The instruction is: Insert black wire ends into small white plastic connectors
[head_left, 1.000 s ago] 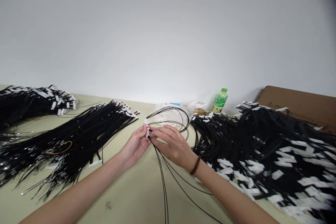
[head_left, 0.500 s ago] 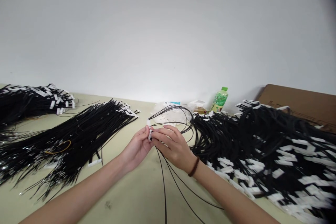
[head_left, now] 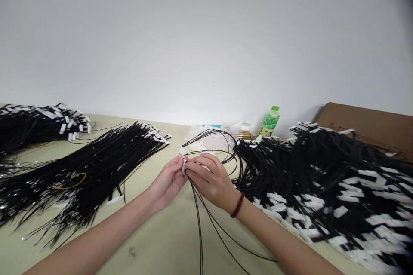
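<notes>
Near the middle of the table, my left hand (head_left: 168, 181) pinches a small white connector (head_left: 183, 166) between thumb and fingers. My right hand (head_left: 211, 178), with a dark band at its wrist, has its fingertips closed on the same connector and the black wires beside it. Thin black wires (head_left: 200, 227) hang from the held part toward the table's front edge. Other black wires (head_left: 222, 131) loop out behind my right hand from a white piece (head_left: 182, 150) just above my left thumb. My fingers hide part of the connector.
Bundles of black wires with white ends lie at the left (head_left: 106, 159) and far left (head_left: 32, 126). A large wire pile (head_left: 309, 167) covers the right. Behind are a plastic bag (head_left: 206, 139), a green-capped bottle (head_left: 269, 122) and brown cardboard (head_left: 364, 124).
The wires hanging below my hands have shifted slightly left, and two now run close together. Both hands keep nearly the same place and hold.
</notes>
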`<action>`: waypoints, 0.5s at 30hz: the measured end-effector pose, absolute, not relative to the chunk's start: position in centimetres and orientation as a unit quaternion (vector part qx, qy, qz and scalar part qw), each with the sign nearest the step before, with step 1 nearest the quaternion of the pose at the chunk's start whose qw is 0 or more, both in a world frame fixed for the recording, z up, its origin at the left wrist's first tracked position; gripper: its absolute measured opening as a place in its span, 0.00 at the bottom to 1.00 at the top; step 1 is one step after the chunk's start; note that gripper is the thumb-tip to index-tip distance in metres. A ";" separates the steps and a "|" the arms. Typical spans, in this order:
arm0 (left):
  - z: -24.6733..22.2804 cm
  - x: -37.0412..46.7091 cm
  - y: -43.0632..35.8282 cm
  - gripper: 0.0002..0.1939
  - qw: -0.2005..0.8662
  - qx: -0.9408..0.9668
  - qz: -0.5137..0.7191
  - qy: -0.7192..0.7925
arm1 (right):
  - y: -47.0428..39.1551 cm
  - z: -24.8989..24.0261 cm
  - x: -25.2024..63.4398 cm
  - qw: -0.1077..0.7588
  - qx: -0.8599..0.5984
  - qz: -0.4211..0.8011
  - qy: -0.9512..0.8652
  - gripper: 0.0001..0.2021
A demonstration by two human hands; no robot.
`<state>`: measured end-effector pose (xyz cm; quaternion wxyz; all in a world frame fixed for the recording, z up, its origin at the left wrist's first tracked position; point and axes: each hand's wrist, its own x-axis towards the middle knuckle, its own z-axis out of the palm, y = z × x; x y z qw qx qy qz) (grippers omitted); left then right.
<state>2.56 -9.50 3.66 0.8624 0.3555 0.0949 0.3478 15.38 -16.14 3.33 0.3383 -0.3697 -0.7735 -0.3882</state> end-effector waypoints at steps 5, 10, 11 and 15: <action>3.8 2.4 -9.5 0.06 0.857 0.369 0.351 0.082 | -16.3 4.3 15.2 0.342 -0.383 -0.326 -0.794 0.07; 3.7 2.5 -9.2 0.03 0.845 0.368 0.377 0.086 | -16.2 4.8 15.3 0.380 -0.378 -0.232 -0.812 0.07; 3.7 2.5 -9.2 0.03 0.844 0.369 0.380 0.087 | -16.2 4.9 15.4 0.392 -0.371 -0.208 -0.816 0.07; 3.5 2.6 -8.9 0.07 0.830 0.396 0.379 0.103 | -16.6 5.9 15.5 0.447 -0.361 -0.119 -0.809 0.09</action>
